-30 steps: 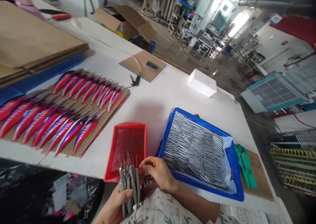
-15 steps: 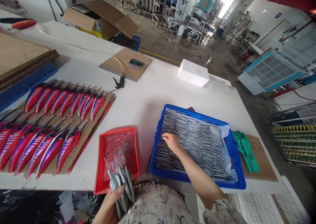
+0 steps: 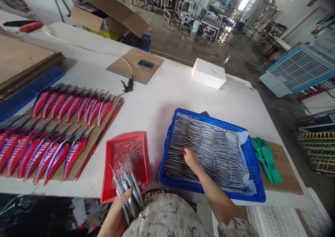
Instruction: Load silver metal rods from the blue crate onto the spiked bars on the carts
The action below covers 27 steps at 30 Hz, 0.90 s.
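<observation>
My left hand (image 3: 120, 204) is closed around a bunch of silver, spindle-shaped fishing lures (image 3: 134, 193), thin wires poking from their upper ends. It is at the near edge of a red tray (image 3: 104, 181), in which loose thin wires (image 3: 128, 148) lie scattered. To the right, a blue basket (image 3: 258, 191) lined with white sheet holds packed rows of slim silver lures (image 3: 206, 144). Over its left rows is my right hand (image 3: 191, 158), fingertips pinched together at the lures; whether something is between them is hidden.
Pink-and-purple lures (image 3: 74, 157) lie in two rows on cardboard at left. A black air gun (image 3: 128, 85) with hose, a white box (image 3: 208, 73) and green gloves (image 3: 267, 160) on cardboard are also on the table. An open carton (image 3: 110, 17) stands beyond the far edge.
My right hand has moved a little right and down onto the lures in the blue basket. My left hand keeps its bunch in about the same place. The view has shifted slightly.
</observation>
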Tool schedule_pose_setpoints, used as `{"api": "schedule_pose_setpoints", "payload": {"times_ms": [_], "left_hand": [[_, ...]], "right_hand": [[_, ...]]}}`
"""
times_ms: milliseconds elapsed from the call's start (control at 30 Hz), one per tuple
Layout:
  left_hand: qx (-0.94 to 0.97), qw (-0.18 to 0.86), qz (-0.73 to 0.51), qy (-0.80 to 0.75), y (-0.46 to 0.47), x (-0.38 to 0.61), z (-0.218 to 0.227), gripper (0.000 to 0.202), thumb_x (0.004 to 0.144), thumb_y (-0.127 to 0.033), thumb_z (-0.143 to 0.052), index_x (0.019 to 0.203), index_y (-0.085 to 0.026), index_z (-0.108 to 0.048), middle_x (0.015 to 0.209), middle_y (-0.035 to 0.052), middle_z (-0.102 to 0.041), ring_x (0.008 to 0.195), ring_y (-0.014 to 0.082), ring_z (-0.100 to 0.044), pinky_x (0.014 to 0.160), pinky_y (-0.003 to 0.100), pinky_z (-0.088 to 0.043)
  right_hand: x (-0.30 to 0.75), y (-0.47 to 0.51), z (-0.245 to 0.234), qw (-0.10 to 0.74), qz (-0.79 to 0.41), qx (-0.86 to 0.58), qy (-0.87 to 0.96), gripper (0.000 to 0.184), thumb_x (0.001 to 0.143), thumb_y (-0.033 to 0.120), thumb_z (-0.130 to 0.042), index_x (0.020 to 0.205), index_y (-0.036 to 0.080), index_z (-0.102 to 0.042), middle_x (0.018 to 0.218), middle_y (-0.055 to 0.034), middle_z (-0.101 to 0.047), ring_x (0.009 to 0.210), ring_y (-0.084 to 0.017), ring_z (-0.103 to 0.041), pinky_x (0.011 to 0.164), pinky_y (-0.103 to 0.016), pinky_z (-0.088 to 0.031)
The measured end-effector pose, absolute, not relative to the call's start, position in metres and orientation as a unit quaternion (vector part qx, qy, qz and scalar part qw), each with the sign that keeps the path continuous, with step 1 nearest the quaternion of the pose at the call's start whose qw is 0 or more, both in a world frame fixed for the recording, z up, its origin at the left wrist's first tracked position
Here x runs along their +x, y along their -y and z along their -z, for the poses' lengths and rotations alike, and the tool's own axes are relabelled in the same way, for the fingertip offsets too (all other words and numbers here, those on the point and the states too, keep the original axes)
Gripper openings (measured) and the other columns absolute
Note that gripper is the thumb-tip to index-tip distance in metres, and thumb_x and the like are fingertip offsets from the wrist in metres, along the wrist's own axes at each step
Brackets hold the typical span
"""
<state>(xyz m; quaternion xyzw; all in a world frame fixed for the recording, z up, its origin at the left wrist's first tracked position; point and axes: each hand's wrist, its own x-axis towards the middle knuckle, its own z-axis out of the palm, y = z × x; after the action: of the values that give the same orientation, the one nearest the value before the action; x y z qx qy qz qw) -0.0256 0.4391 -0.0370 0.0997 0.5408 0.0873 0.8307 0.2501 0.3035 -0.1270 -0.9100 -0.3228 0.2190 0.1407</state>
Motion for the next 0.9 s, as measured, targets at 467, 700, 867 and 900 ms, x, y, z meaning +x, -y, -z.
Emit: {"api": "schedule_pose_setpoints", "payload": {"times_ms": [467,700,867,900], "left_hand": [[0.195,0.865,-0.144,-0.439,-0.441,-0.028,0.052,0.028,0.070,-0.028,-0.063,0.093,-0.013,-0.062,0.076,0.0062,-0.070,0.066,0.0174,-0.063,0.064,0.028,-0.049],[0.196,0.900,-0.111,-0.372,-0.431,-0.038,0.042,0.053,0.064,-0.023,-0.068,0.113,-0.015,-0.051,0.077,0.0076,-0.069,0.073,0.0240,-0.064,0.068,0.035,-0.048],[0.189,0.883,-0.133,-0.408,-0.431,-0.043,0.046,0.041,0.067,-0.023,-0.064,0.106,-0.015,-0.053,0.072,0.0051,-0.068,0.064,0.0192,-0.063,0.061,0.030,-0.048],[0.185,0.882,-0.136,-0.412,-0.431,-0.045,0.048,0.036,0.068,-0.024,-0.064,0.101,-0.014,-0.055,0.071,0.0051,-0.068,0.062,0.0185,-0.063,0.060,0.029,-0.048]], "right_hand": [[0.139,-0.350,0.032,0.426,-0.336,-0.740,0.397,0.031,0.081,0.024,-0.048,0.111,0.022,-0.055,0.102,-0.0041,-0.063,0.093,-0.017,-0.058,0.084,-0.028,-0.044],[0.102,-0.386,0.017,0.472,-0.477,-0.675,0.307,0.024,0.077,0.024,-0.053,0.098,0.020,-0.063,0.087,-0.0014,-0.066,0.074,-0.015,-0.060,0.069,-0.024,-0.046],[0.101,-0.388,0.016,0.506,-0.484,-0.668,0.251,0.019,0.076,0.029,-0.054,0.082,0.017,-0.067,0.074,-0.0014,-0.065,0.066,-0.014,-0.057,0.065,-0.023,-0.044],[0.100,-0.387,0.016,0.517,-0.492,-0.659,0.237,0.020,0.077,0.031,-0.054,0.083,0.016,-0.067,0.075,-0.0017,-0.065,0.068,-0.014,-0.057,0.065,-0.024,-0.043]]}}
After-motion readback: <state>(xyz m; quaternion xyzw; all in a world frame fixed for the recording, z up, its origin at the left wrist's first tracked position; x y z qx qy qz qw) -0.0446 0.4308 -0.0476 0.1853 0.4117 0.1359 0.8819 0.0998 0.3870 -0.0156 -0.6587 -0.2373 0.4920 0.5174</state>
